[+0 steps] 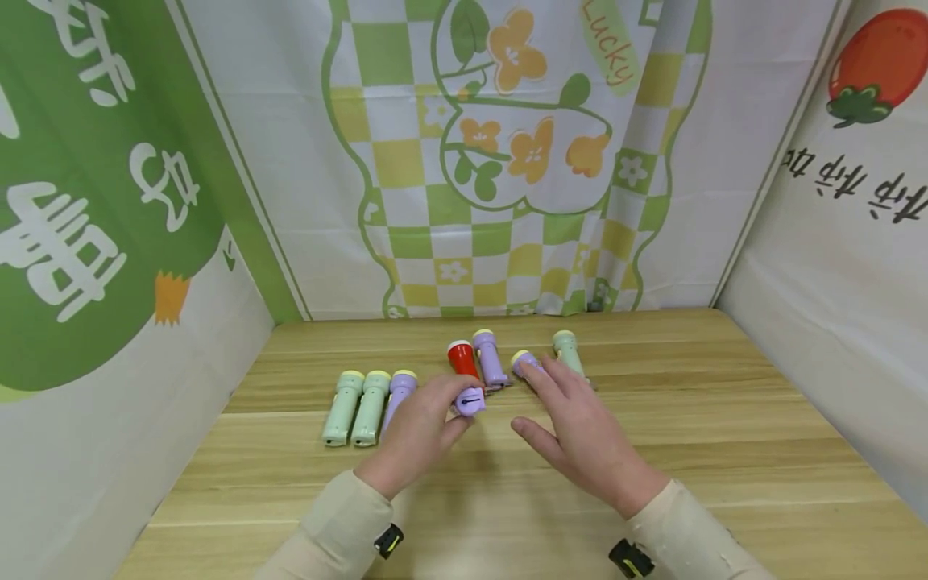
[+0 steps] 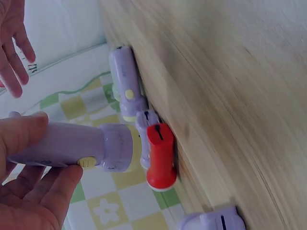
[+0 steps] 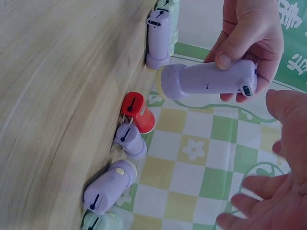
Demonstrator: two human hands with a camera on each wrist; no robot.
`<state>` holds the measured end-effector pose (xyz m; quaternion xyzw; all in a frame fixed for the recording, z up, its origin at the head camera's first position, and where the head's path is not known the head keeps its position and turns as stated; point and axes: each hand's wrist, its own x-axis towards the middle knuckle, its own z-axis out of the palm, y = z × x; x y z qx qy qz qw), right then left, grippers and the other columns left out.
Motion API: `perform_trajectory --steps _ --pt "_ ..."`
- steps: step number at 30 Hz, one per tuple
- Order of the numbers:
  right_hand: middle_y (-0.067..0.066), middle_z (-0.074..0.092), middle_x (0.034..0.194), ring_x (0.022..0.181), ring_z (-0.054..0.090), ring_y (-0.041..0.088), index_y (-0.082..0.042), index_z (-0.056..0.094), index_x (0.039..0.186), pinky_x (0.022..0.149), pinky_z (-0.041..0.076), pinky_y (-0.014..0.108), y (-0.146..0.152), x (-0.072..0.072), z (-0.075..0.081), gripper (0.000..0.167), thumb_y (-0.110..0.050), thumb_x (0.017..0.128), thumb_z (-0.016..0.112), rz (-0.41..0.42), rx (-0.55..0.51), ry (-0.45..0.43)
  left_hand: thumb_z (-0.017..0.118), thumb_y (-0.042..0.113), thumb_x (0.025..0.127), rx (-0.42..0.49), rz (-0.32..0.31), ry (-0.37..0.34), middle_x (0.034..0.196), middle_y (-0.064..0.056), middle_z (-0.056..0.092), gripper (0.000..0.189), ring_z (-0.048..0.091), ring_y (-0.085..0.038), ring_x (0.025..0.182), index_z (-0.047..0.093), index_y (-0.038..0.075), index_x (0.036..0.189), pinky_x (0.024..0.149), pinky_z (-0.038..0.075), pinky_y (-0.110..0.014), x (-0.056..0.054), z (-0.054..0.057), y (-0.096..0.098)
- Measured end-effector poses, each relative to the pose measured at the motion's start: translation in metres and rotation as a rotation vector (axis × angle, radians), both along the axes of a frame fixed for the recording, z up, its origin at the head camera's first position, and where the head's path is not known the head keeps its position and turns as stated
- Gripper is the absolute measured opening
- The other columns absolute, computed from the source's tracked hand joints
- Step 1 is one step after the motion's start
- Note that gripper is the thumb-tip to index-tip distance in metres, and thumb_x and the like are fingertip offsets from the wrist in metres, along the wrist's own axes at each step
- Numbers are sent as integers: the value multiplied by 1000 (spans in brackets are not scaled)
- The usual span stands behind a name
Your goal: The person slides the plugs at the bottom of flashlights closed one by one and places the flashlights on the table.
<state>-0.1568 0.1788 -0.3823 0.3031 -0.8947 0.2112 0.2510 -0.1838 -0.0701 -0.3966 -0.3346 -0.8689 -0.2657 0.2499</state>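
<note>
My left grip is grasping a purple flashlight, and I am holding it above the table, its yellow-rimmed end pointing down and its tail facing up. My right grip is hovering released, its fingers extending and grasping nothing. On the table to my left, two mint-green flashlights are lying side by side, and a neighbouring purple flashlight is lying next to them, partly hidden by my left grip. Farther back, a red flashlight is lying beside another purple flashlight. Rightward, an angled purple flashlight and a lone green flashlight are lying partly behind my right grip. A checkered cloth is hanging behind everything.
</note>
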Motion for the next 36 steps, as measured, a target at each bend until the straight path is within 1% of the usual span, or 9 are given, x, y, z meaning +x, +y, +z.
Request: perform_trajectory --steps 4,7,14,18,25,28,31,34,36 --pt "39 35 157 145 39 54 -6 40 158 113 40 66 1 0 -2 83 -42 94 77 -56 19 -71 87 5 81 -79 85 33 103 -2 72 38 69 -19 95 69 14 114 81 59 -36 -3 -2 -2" --pt "41 29 160 147 34 56 -7 38 160 114 37 68 1 0 -4 85 -44 94 77 -79 28 -102 88 4 81 -118 130 52 102 -4 71 40 70 -20 90 68 13 114 77 60 -36 -5 -5 -4" --pt "40 30 159 146 34 58 -11 34 162 116 35 68 0 0 -7 86 -47 95 74 -100 57 -117 82 -8 79 -227 164 136 106 -10 70 38 70 -26 93 66 7 111 77 61 -37 -11 -16 -10" --pt "40 32 158 145 35 59 -12 34 161 115 35 69 -1 1 -8 85 -47 95 74 -98 64 -117 78 -12 79 -307 168 110 109 -10 69 39 68 -26 99 66 7 111 81 60 -37 -14 -19 -13" --pt "38 33 159 147 32 59 -15 34 162 115 33 72 -3 3 -8 84 -49 95 73 -107 66 -144 76 -15 74 -415 157 104 104 -6 69 43 67 -22 94 65 11 107 76 60 -34 -16 -29 -13" --pt "37 34 159 147 33 59 -16 34 162 115 33 72 -3 3 -9 84 -48 95 73 -108 64 -138 78 -14 73 -436 163 125 105 -4 71 44 68 -22 96 66 13 106 80 59 -35 -16 -33 -13" --pt "37 34 159 146 33 59 -16 33 162 115 33 72 -3 3 -9 85 -47 95 74 -108 61 -137 79 -11 72 -448 168 177 105 -2 74 42 67 -25 94 68 16 103 82 58 -36 -17 -36 -14" --pt "37 34 159 146 33 60 -16 33 163 115 34 72 -3 3 -10 85 -48 95 74 -105 64 -138 79 -8 72 -449 164 224 103 0 76 38 65 -26 89 69 18 98 78 55 -37 -17 -38 -15" --pt "36 34 159 146 33 60 -17 32 163 115 34 71 -3 3 -10 86 -48 95 73 -106 69 -141 78 -6 74 -445 157 228 103 2 76 35 65 -25 87 68 19 97 74 55 -36 -17 -38 -15"
